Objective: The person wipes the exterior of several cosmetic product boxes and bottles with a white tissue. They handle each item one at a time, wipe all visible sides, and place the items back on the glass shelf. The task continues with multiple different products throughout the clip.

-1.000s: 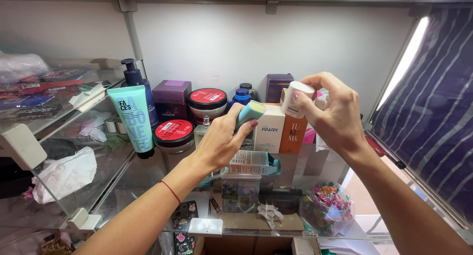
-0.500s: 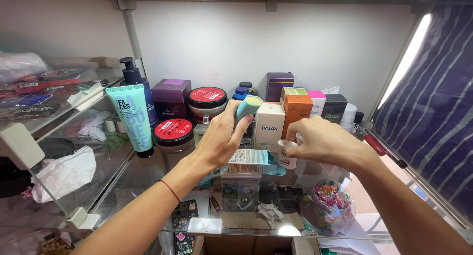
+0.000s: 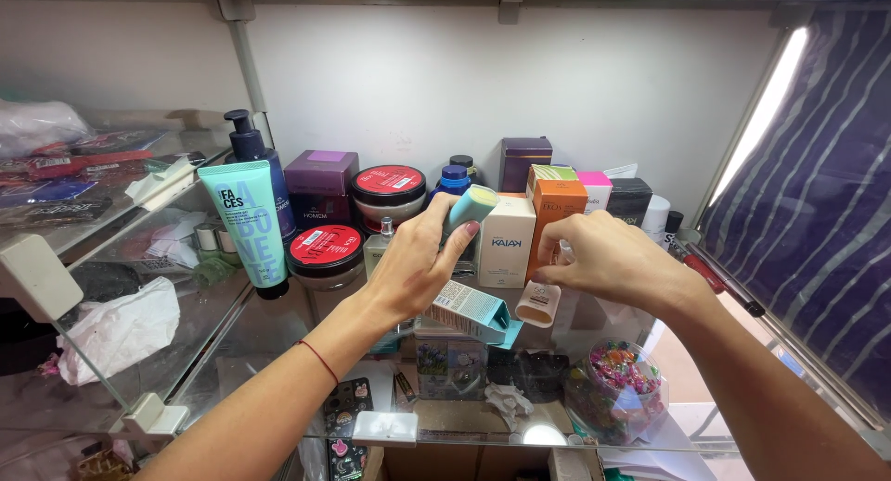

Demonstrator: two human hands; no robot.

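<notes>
My left hand (image 3: pixel 415 263) holds a small teal stick with a cream cap (image 3: pixel 469 206), raised in front of the boxes at the back of a glass shelf (image 3: pixel 260 342). My right hand (image 3: pixel 608 258) pinches a small pale pink stick container (image 3: pixel 539 304) and holds it low over the glass, next to a teal-and-white carton (image 3: pixel 471 312) lying on its side. A white box (image 3: pixel 507 240) and an orange box (image 3: pixel 555 207) stand just behind both hands.
On the shelf stand a mint tube (image 3: pixel 247 223), a dark pump bottle (image 3: pixel 251 147), two red-lidded jars (image 3: pixel 324 254), and purple boxes (image 3: pixel 320 184). A clear jar of colourful bits (image 3: pixel 620 388) sits below right. A striped dark panel (image 3: pixel 817 212) stands at right.
My right hand came down from in front of the boxes to just above the glass, turning the pale stick container downward. My left hand stayed almost still with the teal stick.
</notes>
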